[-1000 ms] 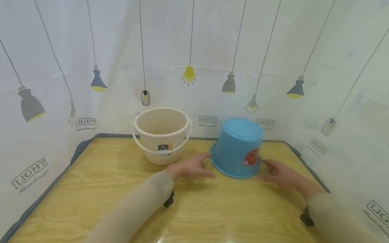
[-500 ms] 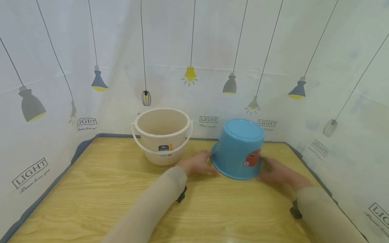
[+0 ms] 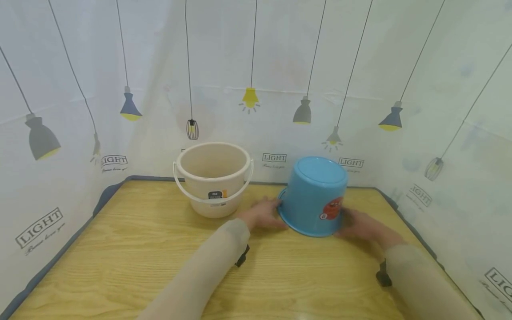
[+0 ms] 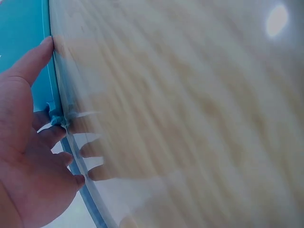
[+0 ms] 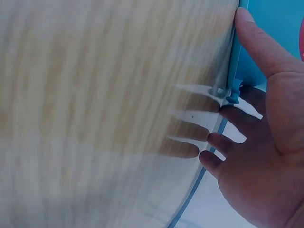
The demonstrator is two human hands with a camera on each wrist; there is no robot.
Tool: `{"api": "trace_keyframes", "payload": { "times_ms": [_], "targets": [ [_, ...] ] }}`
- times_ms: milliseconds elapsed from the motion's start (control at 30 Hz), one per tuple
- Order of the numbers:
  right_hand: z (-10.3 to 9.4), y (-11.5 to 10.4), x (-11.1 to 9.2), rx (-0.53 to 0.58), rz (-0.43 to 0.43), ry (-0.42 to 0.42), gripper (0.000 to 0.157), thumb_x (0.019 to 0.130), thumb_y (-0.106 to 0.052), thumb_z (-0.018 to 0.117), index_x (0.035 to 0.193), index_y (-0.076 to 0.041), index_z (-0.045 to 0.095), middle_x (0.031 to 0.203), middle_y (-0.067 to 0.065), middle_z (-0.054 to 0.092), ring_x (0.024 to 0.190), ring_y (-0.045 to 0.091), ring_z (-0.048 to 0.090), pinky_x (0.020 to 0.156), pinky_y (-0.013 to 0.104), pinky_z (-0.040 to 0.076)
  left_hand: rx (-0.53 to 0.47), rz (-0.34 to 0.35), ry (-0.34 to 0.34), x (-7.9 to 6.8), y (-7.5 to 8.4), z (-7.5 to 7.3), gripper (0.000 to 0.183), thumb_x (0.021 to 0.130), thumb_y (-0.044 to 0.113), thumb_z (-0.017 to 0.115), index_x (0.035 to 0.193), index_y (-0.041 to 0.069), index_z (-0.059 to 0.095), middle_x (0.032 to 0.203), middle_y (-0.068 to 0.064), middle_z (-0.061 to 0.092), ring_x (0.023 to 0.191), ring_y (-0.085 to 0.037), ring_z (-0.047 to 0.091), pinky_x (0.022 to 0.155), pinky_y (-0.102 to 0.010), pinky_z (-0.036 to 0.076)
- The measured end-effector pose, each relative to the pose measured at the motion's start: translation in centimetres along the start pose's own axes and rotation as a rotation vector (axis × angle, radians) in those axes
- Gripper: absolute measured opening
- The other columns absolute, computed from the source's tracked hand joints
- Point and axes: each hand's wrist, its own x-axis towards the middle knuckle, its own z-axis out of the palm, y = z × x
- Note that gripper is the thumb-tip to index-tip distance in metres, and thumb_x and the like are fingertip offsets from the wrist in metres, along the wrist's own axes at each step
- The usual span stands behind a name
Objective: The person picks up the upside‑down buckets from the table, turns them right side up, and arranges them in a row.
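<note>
In the head view, a blue bucket [image 3: 317, 195] is standing upside down on the counter [image 3: 120, 235], near an upright cream bucket [image 3: 202, 187], and the left hand [image 3: 265, 215] and right hand [image 3: 363, 229] are flanking it. In the left wrist view, the thumb [image 4: 35, 61] is touching the blue rim [image 4: 56, 90] while the fingers [image 4: 51, 137] are lying loosely spread by a lug [image 4: 56, 118]. In the right wrist view, the thumb and fingers are lying likewise.

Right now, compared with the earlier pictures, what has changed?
The left hand has moved rightward and the right hand leftward, closer to the blue bucket; each thumb now lies at its rim. A firm hold is not clear. The blue bucket stays upside down and the cream bucket upright, both in place.
</note>
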Motion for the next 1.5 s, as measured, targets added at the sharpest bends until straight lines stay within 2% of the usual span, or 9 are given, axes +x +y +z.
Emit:
{"api": "trace_keyframes", "payload": {
  "times_ms": [267,433,600,733,867,1100,1300,1500],
  "targets": [
    [0.2,-0.5,-0.2,-0.013,-0.009,0.006,0.124,0.086,-0.052,0.091,0.172,0.004,0.023,0.175,0.034,0.027,0.161,0.059,0.026,0.131,0.075,0.023,-0.036,-0.035,-0.008,-0.4,0.8,-0.4,0.107,0.087,0.061,0.087,0.173,0.024,0.036,0.181,-0.004,0.035,0.173,-0.035,0.012,0.141,-0.062,0.008],
    [0.3,-1.2,-0.4,-0.033,-0.028,0.014,0.121,0.086,-0.050,0.091,0.170,0.006,0.025,0.173,0.035,0.031,0.160,0.060,0.030,0.130,0.075,0.026,-0.066,-0.053,0.014,-0.5,1.1,-0.6,0.107,0.084,0.055,0.092,0.171,0.021,0.039,0.179,-0.007,0.038,0.172,-0.037,0.018,0.141,-0.062,0.011],
    [0.3,-1.2,-0.3,-0.041,-0.029,0.019,0.120,0.087,-0.050,0.091,0.171,0.005,0.025,0.174,0.033,0.031,0.160,0.059,0.030,0.131,0.074,0.026,-0.077,-0.042,0.049,-0.6,1.4,-0.6,0.104,0.084,0.048,0.095,0.169,0.016,0.043,0.174,-0.009,0.046,0.165,-0.034,0.038,0.139,-0.057,0.025],
    [0.3,-0.7,-0.3,-0.040,-0.034,0.029,0.120,0.087,-0.053,0.089,0.172,0.002,0.024,0.175,0.032,0.032,0.161,0.057,0.030,0.131,0.074,0.026,-0.101,-0.038,0.076,-0.8,1.5,-0.4,0.103,0.083,0.045,0.096,0.167,0.014,0.046,0.171,-0.009,0.050,0.160,-0.032,0.046,0.136,-0.052,0.035],
    [0.2,-0.4,-0.5,-0.025,-0.025,0.042,0.118,0.089,-0.061,0.085,0.173,-0.004,0.026,0.175,0.028,0.033,0.161,0.056,0.030,0.130,0.074,0.026,-0.194,-0.018,0.094,-1.2,1.4,-0.5,0.100,0.083,0.041,0.097,0.165,0.011,0.048,0.170,-0.011,0.051,0.159,-0.034,0.047,0.135,-0.053,0.037],
    [-0.2,-0.1,-1.0,0.002,-0.054,0.092,0.107,0.094,-0.070,0.075,0.172,-0.010,0.035,0.175,0.024,0.036,0.160,0.056,0.032,0.128,0.076,0.029,-0.362,0.004,0.099,-1.8,0.6,-1.1,0.098,0.083,0.039,0.097,0.165,0.013,0.050,0.169,-0.010,0.053,0.159,-0.034,0.048,0.134,-0.055,0.037],
    [-0.3,-0.1,-1.2,0.019,-0.065,0.126,0.102,0.096,-0.067,0.074,0.169,-0.005,0.039,0.173,0.024,0.040,0.159,0.055,0.036,0.128,0.074,0.033,-0.453,0.015,0.101,-2.2,0.5,-1.4,0.102,0.082,0.041,0.098,0.165,0.007,0.048,0.170,-0.013,0.051,0.160,-0.036,0.045,0.134,-0.054,0.037],
    [-0.1,-0.4,-1.4,0.069,-0.085,0.160,0.097,0.097,-0.060,0.077,0.166,0.000,0.043,0.170,0.026,0.044,0.156,0.054,0.043,0.127,0.071,0.037,-0.542,0.063,0.120,-2.3,0.4,-1.2,0.100,0.085,0.036,0.096,0.166,0.006,0.046,0.173,-0.012,0.047,0.162,-0.035,0.042,0.136,-0.053,0.035]
  ]
}}
